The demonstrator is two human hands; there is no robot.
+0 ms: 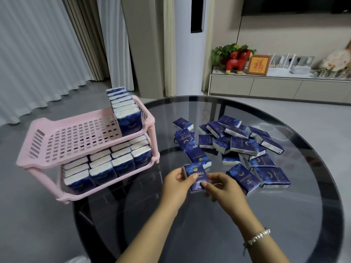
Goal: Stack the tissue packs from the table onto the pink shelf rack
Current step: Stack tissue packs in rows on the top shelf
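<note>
- Left hand (pixel 175 184) and right hand (pixel 221 187) pinch one dark-blue plastic-wrapped tissue pack (pixel 195 176), fingers curled on its edges.
- Stand it upright beside the row on the pink slotted plastic shelf rack (pixel 76 137), top tier.

A dark-blue tissue pack (pixel 196 176) is held above loose packs (pixel 237 145) (heaped on glass); the pink rack (pixel 57 141) is partly filled.
</note>
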